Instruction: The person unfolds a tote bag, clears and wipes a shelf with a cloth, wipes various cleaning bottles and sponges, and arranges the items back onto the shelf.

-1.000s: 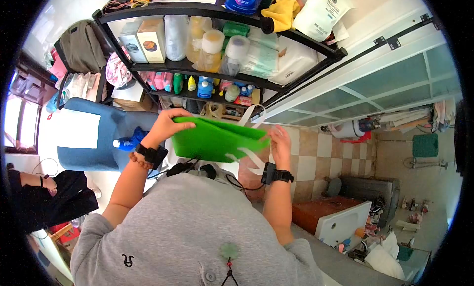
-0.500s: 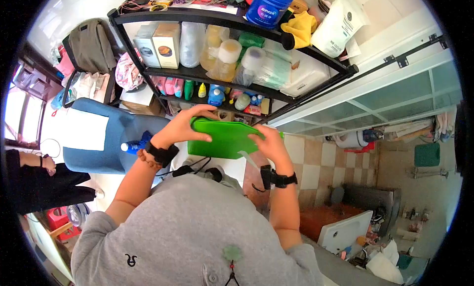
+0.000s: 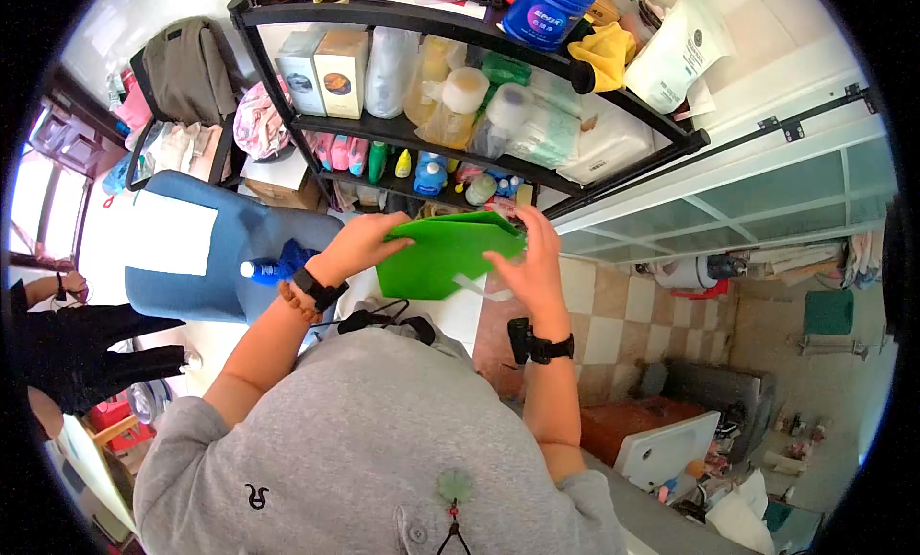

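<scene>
A bright green folded bag (image 3: 441, 263) with white straps is held up in front of my body. My left hand (image 3: 359, 248) pinches its left upper corner between thumb and fingers. At the bag's right end is my right hand (image 3: 532, 267), its thumb and fingers spread apart around the edge; whether it grips the bag is unclear. A white strap (image 3: 479, 287) hangs below the right hand. Both wrists wear black bands, and the left one also has a brown bead bracelet (image 3: 299, 303).
A black shelf rack (image 3: 383, 128) with boxes, bottles and packages stands ahead. On the left, a blue chair (image 3: 172, 289) holds a white sheet (image 3: 172, 231) and a blue-and-white bottle (image 3: 259, 269). Another person (image 3: 86, 339) in black stands far left. A white sink (image 3: 666, 450) is at lower right.
The bag has shifted and tilted between my hands. My right hand's fingers have spread at its right edge. The view has turned slightly, so the shelf sits further right.
</scene>
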### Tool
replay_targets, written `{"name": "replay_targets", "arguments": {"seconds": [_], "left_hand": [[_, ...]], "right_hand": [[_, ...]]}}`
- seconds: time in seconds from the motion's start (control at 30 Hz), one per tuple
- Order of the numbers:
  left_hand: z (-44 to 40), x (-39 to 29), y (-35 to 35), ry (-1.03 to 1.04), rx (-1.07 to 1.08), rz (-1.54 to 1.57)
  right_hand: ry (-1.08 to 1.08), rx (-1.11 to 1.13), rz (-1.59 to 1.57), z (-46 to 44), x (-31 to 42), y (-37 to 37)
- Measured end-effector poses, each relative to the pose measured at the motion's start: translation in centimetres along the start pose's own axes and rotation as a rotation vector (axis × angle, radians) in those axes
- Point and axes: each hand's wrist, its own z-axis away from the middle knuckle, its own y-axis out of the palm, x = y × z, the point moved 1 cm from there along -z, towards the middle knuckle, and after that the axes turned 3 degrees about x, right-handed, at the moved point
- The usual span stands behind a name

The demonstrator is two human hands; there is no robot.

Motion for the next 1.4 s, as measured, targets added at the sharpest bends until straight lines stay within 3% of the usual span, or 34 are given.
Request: {"name": "replay_targets", "arguments": {"seconds": [0.07,0.17,0.4,0.43,0.63,0.73,0.77,0.87,0.9,1.03,1.17,1.27,1.3,1.4], "left_hand": [[-0.3,-0.5,0.4,0.069,0.009,-0.077],[-1.1,-1.3,1.1,0.166,0.004,-0.082],[0.6,-1.3,-1.8,0.185,-0.11,0.049],[0.8,-0.8,-1.8,0.199,-0.069,-0.042],[1.0,-2.0,-2.1,0.13,0.088,0.104],[0.8,-0.5,-3.2,-0.061,0.164,0.159],[0.8,-0.4,-3.3,-0.059,0.191,0.175],[0.6,-2.2,-3.0,0.215,-0.147,0.247],[0.3,-2.2,-2.7,0.217,-0.189,0.267],[-0.7,-1.5,-2.0,0.222,-0.187,0.078],[-0.4,-0.1,-1.8,-0.067,-0.029,0.111],[-0.3,-3.0,-1.8,0.197,-0.2,0.119],[-0.3,-4.5,-2.2,0.212,-0.168,0.103],[-0.4,-3.0,-1.8,-0.004,0.015,0.019]], "right_hand": [[-0.123,0.01,-0.022,-1.0,2.7,0.0],[-0.161,0.242,-0.089,-1.2,2.0,1.7],[-0.019,0.035,-0.226,-0.8,1.3,1.4],[-0.028,0.03,-0.227,-0.7,1.2,1.4],[0.05,-0.077,-0.219,0.3,-1.0,2.5],[0.133,-0.352,-0.222,-0.2,-3.3,0.8],[0.206,-0.326,-0.354,0.3,-3.3,0.0],[0.151,-0.25,-0.408,0.2,-3.2,0.3],[0.151,-0.212,-0.411,0.2,-2.6,0.5],[0.138,-0.203,-0.458,0.4,0.0,1.6],[0.169,-0.184,-0.394,0.9,0.1,1.7],[0.211,-0.172,-0.436,1.0,1.1,2.0],[0.201,-0.159,-0.39,1.0,1.8,2.2],[0.103,-0.169,-0.312,0.5,2.5,2.5]]}}
